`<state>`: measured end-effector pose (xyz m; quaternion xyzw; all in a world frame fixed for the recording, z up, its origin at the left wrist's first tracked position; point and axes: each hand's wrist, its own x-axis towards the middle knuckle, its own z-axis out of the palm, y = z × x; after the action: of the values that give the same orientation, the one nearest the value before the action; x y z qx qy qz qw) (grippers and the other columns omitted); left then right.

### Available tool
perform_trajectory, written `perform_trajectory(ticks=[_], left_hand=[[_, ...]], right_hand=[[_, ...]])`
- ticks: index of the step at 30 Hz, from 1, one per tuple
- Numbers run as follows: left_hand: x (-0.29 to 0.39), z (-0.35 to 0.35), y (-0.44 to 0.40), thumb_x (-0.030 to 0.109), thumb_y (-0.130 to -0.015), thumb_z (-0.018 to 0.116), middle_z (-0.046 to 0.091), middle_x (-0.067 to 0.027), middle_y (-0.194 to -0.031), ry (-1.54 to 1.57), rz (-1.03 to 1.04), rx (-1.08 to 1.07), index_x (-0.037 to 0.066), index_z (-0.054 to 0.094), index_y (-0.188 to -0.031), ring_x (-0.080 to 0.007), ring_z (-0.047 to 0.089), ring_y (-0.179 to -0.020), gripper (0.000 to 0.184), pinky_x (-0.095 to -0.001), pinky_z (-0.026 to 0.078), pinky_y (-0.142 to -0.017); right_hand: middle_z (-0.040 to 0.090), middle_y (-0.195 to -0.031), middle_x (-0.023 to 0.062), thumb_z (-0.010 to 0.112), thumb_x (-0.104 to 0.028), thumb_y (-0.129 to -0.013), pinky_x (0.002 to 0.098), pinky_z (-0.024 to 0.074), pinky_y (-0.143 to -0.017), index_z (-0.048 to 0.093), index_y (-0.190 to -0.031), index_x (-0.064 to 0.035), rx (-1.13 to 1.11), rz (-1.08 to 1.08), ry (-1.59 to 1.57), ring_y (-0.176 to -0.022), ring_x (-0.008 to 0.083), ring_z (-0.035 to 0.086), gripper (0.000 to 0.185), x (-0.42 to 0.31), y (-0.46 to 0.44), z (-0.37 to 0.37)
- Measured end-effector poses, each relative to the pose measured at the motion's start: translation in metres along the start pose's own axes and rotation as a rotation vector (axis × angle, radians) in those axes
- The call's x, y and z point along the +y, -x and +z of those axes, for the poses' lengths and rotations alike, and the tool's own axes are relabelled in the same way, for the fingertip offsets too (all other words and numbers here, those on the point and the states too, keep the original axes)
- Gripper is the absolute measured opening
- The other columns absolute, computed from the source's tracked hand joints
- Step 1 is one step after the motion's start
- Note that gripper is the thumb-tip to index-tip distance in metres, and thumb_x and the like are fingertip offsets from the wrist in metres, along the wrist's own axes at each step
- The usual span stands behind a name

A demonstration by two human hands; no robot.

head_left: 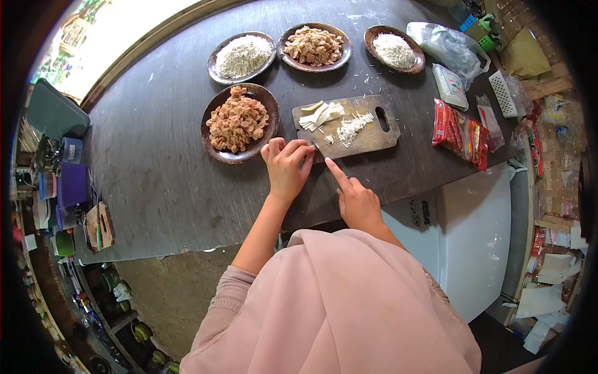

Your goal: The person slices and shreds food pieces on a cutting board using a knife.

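Observation:
A wooden cutting board [374, 140] with a handle slot lies on the dark table. On it are pale flat strips [322, 115] and a heap of thin white shreds [354, 128]. My left hand [286, 165] is at the board's near left corner, fingers bent and closed together with the thumb; anything between them is hidden. My right hand [360, 202] is just below the board's near edge, forefinger stretched toward the corner, other fingers curled around something I cannot make out. A brown plate [205, 134] of brownish curled chips [237, 124] stands left of my left hand.
Farther back stand a plate of white shreds [243, 57], a plate of tan chips [313, 45] and another of white shreds [393, 50]. Plastic bags [445, 47], a white packet [450, 86] and red packets [460, 134] lie right. A white chest [464, 218] adjoins the table [156, 187].

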<state>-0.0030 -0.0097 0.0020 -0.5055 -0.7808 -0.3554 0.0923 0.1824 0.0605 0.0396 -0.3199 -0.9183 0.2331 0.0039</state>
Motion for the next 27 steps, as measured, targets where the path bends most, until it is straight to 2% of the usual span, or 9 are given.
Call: perform_trajectory(ticks=[7, 27], left_hand=[[0.001, 0.000, 0.000, 0.017, -0.077, 0.081, 0.072, 0.0096, -0.099, -0.004, -0.018, 0.007, 0.021, 0.077, -0.091, -0.0212, 0.050, -0.097, 0.015, -0.0378, 0.033, -0.091], [0.001, 0.001, 0.001, 0.016, -0.076, 0.080, 0.071, 0.0094, -0.101, -0.018, -0.006, 0.016, 0.019, 0.076, -0.091, -0.0213, 0.051, -0.097, 0.015, -0.0386, 0.033, -0.092]], right_hand=[[0.062, -0.085, 0.0178, 0.059, -0.008, -0.095, 0.0517, 0.0565, -0.069, 0.028, -0.161, -0.0339, -0.020, -0.023, -0.078, -0.074, 0.0400, 0.069, 0.077, 0.005, -0.008, -0.018], [0.061, -0.087, 0.0182, 0.060, -0.010, -0.095, 0.0560, 0.0561, -0.071, 0.024, -0.161, -0.0370, -0.066, 0.014, -0.176, -0.075, 0.0438, 0.068, 0.080, -0.001, 0.002, -0.002]])
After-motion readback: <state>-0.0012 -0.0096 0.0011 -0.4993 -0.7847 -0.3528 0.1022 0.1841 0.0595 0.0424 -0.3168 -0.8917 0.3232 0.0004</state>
